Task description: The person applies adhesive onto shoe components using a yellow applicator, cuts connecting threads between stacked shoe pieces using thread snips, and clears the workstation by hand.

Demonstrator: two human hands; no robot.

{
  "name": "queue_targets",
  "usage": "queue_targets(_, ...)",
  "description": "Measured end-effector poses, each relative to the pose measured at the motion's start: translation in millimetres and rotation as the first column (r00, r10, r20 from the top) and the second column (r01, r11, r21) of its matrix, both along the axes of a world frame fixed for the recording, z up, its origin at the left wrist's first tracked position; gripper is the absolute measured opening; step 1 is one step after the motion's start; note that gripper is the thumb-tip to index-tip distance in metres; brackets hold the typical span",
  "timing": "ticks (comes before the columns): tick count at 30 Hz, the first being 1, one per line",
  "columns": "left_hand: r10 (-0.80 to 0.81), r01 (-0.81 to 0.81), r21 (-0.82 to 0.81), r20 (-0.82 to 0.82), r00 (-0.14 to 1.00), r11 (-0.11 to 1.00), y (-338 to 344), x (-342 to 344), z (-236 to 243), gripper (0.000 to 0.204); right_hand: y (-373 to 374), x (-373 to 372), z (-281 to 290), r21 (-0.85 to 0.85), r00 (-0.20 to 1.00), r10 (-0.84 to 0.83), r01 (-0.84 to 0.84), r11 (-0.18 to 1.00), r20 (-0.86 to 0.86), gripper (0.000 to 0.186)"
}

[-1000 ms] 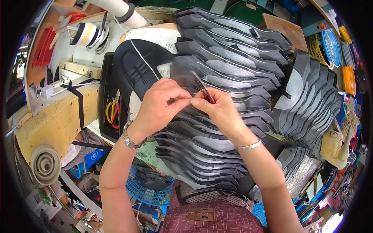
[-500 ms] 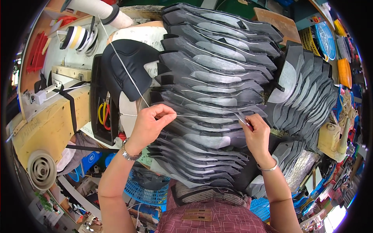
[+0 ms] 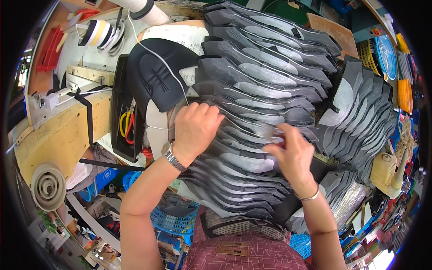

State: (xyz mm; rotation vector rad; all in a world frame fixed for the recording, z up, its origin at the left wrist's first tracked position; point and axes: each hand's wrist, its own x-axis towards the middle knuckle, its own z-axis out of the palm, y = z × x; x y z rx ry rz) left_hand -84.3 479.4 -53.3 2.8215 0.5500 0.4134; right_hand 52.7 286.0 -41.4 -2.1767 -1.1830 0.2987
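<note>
My left hand is closed, pinching a thin white cord that runs up across a black molded padded piece. My right hand is curled round a small cutting tool with a dark red handle, its upper part smeared by motion. Under both hands lie overlapping rows of dark grey cut pieces with pale patches, some crossed by thin white lines.
A cardboard tube, tape rolls and a black tray with yellow- and red-handled scissors sit at left. More stacked grey pieces, a wooden board and blue baskets are at right.
My hands first parted sideways along the cord. Since then my left hand has risen and turned knuckles-up, and my right hand has shifted slightly, its thumb now sticking out leftward.
</note>
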Motion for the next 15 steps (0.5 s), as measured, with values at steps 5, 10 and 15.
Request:
queue_targets(5, -0.02, 0.005, -0.127, -0.112, 0.994, 0.992, 16.4, -9.1, 17.3, 0.026, 41.7, -2.2, -6.3, 0.014, 0.972, 0.196, -0.199, 0.98, 0.128, 0.028)
queue_targets(10, 0.012, -0.048, -0.306, -0.117, 0.993, 0.951, 18.6, -18.7, 22.8, 0.012, 70.9, -9.1, -14.8, 0.085, 0.933, 0.279, -0.305, 0.949, 0.225, 0.024)
queue_targets(15, 0.012, -0.057, -0.335, -0.137, 0.991, 0.94, 20.8, -24.6, 19.3, 0.006, 69.8, -13.7, -20.4, 0.101, 0.919, 0.261, -0.302, 0.948, 0.296, 0.026)
